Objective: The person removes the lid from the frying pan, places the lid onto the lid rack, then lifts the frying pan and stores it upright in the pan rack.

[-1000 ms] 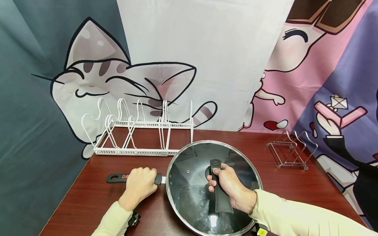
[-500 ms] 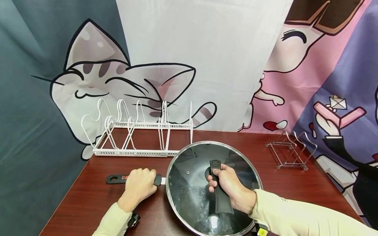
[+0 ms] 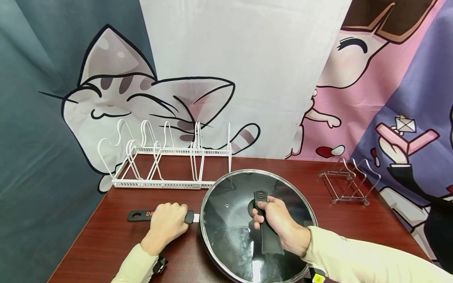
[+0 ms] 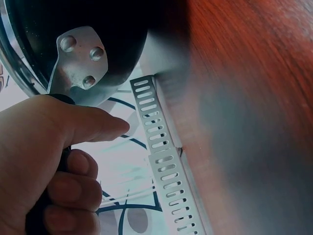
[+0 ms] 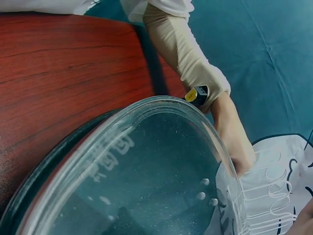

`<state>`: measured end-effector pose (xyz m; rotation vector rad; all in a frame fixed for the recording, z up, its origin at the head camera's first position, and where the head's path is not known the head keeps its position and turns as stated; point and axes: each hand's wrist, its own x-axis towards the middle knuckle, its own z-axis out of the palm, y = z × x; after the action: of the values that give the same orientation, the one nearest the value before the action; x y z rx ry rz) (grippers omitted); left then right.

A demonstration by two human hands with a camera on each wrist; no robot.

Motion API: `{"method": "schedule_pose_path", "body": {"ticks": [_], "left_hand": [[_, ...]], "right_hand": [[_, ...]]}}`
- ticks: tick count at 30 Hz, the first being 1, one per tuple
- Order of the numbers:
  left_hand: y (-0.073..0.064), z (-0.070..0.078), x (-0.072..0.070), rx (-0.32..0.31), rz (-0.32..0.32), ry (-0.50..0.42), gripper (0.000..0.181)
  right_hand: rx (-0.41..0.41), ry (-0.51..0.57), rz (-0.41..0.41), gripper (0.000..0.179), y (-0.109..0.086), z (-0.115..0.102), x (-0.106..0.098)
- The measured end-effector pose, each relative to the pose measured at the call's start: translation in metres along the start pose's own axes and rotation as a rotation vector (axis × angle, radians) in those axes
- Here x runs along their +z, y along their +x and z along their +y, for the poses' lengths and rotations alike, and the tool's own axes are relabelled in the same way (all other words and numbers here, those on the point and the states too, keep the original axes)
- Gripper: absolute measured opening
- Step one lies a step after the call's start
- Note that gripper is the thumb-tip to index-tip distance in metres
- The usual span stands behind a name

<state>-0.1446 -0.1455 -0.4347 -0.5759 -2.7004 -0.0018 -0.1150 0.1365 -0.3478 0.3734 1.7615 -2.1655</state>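
Before me, a pan [image 4: 120,29] has its handle [image 3: 139,215] pointing left, in my left grip [image 3: 168,224]; my right grip [image 3: 279,222] is on the knob [image 3: 271,241] of the lid [image 3: 231,239] above it. Behind, on the desk [image 3: 106,243], one rack [image 3: 155,184] stands left and a second rack [image 3: 349,199] right.

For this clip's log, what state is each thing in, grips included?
Left grip: holding pan handle
Right grip: holding lid handle
Glass lid: over the pan; whether seated, unclear
Pan: right side up
White rack: upright on the table
Wire rack: upright on the table
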Motion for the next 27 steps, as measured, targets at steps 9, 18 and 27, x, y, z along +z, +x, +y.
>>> {"method": "schedule_pose_path", "body": {"ticks": [9,18,27], "left_hand": [[0.000,0.000,-0.002,-0.005,-0.014,0.002,0.018],[-0.002,0.002,0.000,0.010,0.018,-0.001,0.014],[-0.002,0.002,0.000,0.011,0.029,0.001,0.014]], "right_hand": [[-0.017,-0.036,-0.001,0.019,-0.010,-0.012,-0.001],[-0.008,-0.058,-0.032,0.026,-0.022,-0.027,-0.003],[-0.017,-0.063,-0.044,0.027,-0.032,-0.041,-0.002]]}}
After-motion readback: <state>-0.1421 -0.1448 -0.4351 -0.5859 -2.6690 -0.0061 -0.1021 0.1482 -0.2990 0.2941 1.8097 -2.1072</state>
